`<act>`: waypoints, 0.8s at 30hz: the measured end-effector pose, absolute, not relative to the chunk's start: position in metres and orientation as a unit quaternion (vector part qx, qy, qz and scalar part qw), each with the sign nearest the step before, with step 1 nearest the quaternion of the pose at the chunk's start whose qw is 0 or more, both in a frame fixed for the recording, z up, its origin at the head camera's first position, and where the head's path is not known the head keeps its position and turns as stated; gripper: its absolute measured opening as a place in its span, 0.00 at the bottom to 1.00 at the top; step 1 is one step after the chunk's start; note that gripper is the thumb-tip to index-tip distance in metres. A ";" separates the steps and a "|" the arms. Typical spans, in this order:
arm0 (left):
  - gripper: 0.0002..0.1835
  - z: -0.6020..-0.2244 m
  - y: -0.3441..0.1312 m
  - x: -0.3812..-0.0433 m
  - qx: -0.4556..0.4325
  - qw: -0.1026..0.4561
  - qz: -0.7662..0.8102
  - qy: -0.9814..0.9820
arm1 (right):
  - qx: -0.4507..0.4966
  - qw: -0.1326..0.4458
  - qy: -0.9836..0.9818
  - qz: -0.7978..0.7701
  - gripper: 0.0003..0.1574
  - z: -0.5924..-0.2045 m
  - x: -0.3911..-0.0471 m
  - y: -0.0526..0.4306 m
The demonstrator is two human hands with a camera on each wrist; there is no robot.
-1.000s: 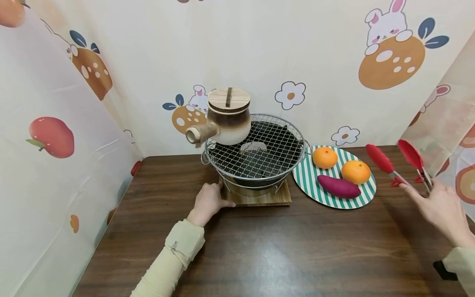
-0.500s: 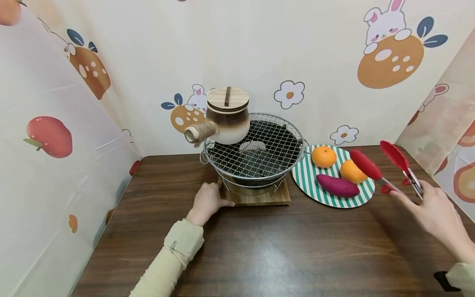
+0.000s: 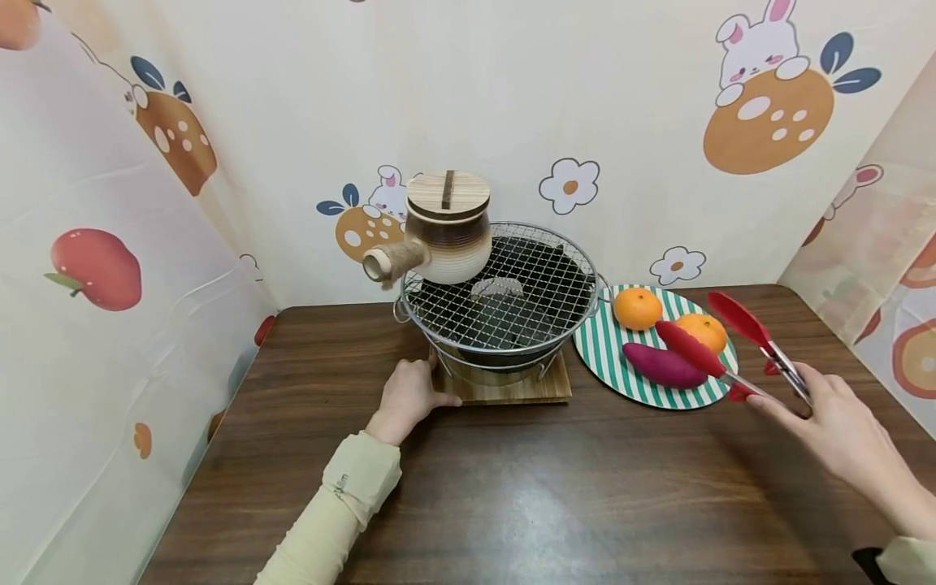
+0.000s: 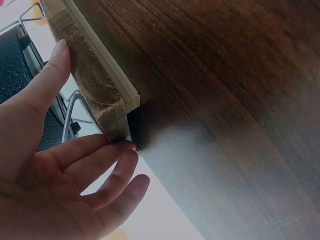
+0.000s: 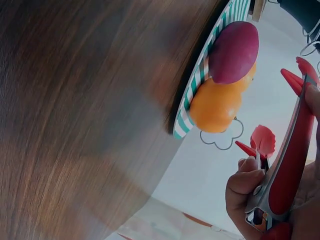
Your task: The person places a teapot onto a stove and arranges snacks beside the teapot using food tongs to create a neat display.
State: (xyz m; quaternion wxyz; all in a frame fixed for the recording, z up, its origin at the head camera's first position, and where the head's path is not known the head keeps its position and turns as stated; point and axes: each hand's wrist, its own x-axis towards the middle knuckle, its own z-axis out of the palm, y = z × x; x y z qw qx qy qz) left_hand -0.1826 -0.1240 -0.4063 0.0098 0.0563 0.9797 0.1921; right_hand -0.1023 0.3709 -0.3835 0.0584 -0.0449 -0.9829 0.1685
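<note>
My left hand grips the left corner of the wooden board under a round grill. In the left wrist view the thumb lies along one edge of the board, and the index fingertip touches its corner. My right hand holds red-tipped tongs with their tips spread. One red tip overlaps the purple sweet potato in the head view; the other is above and right of the nearer mandarin. A second mandarin lies behind. All three sit on a green-and-white striped plate.
A wire mesh tops the grill, with a grey-white piece at its middle. On its left side stands a clay pot with a wooden lid and a wrapped handle pointing left. Patterned cloth hangs behind the brown table.
My right hand has moved the spread tongs left, from right of the plate to over its right part. The left hand stays at the board's corner.
</note>
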 end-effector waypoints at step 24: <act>0.46 -0.406 -0.124 -0.183 0.053 0.013 0.195 0.979 | -0.007 0.036 -0.991 0.128 0.52 -0.390 -0.104 0.367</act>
